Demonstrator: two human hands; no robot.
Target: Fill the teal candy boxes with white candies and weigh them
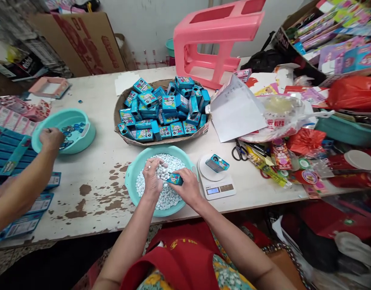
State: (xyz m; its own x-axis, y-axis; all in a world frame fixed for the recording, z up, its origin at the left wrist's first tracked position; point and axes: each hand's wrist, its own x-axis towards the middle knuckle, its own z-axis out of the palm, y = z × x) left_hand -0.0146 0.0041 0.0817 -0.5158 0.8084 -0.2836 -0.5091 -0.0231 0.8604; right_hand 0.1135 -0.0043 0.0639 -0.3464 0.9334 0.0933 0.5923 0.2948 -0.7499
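Note:
My left hand is cupped around a small heap of white candies above a turquoise basin full of the same candies. In my right hand is a small blue candy tin, tilted toward the left hand, its near end touching or almost touching the candies. Just right of the basin stands a white kitchen scale with a lit display. Another blue candy tin lies on its round plate. Behind the basin, a cut-down cardboard box holds many blue tins.
At left a co-worker's hand reaches into a second turquoise basin with small blue pieces. Stacked blue boxes stand beside it. Scissors, a paper sheet and wrappers crowd the right. A pink stool lies behind.

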